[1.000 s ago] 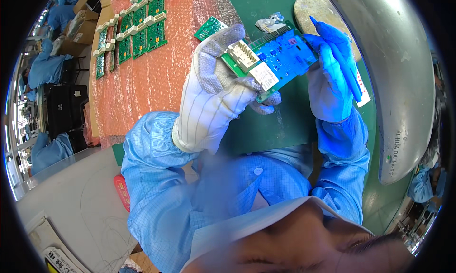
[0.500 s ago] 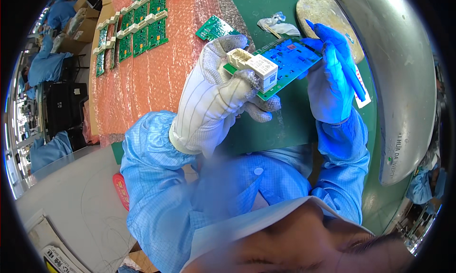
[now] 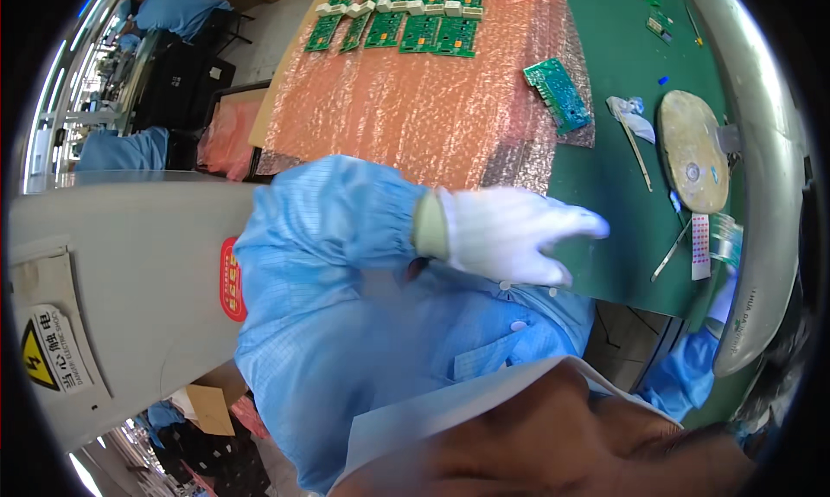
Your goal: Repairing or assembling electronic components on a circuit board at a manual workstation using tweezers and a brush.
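Observation:
My left hand (image 3: 519,235), in a white glove and smeared by motion, is over the near edge of the green table; its thumb and fingers are spread and it holds nothing. At the far right, my right hand (image 3: 724,300) is partly covered by the grey lamp arm. A circuit board (image 3: 728,244) with pale parts sticks up from that hand, and the fingers on it are mostly hidden. Just left of the board lie a strip of red-dotted labels (image 3: 700,248), a thin metal tool (image 3: 670,251) and a slim blue-ended tool (image 3: 676,205).
An oval stone-like slab (image 3: 692,142) is beside the grey lamp arm (image 3: 765,151). Near it lie a crumpled cloth (image 3: 635,116), a tweezer-like tool (image 3: 638,161) and a blue cap (image 3: 663,80). One green board (image 3: 558,95) rests on pink bubble wrap (image 3: 372,116); several boards (image 3: 421,32) line the back.
My left hand has let go of the circuit board and is empty. The board and my right hand have moved to the far right, behind the lamp arm. The view has turned.

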`<state>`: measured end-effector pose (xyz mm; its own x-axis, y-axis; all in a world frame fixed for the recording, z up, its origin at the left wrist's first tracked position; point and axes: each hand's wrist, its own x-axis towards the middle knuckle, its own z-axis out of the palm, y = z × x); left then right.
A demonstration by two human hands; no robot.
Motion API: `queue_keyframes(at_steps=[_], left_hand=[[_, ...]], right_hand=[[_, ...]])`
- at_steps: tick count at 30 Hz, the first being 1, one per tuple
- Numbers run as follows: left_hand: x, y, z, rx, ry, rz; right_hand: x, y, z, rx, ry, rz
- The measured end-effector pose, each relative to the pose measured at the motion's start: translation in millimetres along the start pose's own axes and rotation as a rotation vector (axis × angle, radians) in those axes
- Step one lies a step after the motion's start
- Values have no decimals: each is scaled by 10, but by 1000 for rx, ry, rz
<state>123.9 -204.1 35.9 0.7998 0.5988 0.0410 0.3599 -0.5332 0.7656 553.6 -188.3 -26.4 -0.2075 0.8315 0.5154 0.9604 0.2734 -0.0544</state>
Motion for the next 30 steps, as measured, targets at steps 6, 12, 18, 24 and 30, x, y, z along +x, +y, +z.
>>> queue_keyframes(at_steps=[6, 12, 18, 24, 30], left_hand=[[-380, -711, -669, 422, 368, -240], [521, -1188, -984, 955, 306, 44], [919, -1242, -973, 1087, 125, 19], [703, -434, -673, 738, 490, 108], [585, -448, -385, 518, 618, 216]], right_hand=[[-7, 8, -231, -31, -87, 56], [-60, -660, -436, -68, -165, 199], [73, -317, -396, -86, -239, 306], [650, -1351, 184, 1111, -73, 240], [931, -1545, 575, 1326, -229, 291]])
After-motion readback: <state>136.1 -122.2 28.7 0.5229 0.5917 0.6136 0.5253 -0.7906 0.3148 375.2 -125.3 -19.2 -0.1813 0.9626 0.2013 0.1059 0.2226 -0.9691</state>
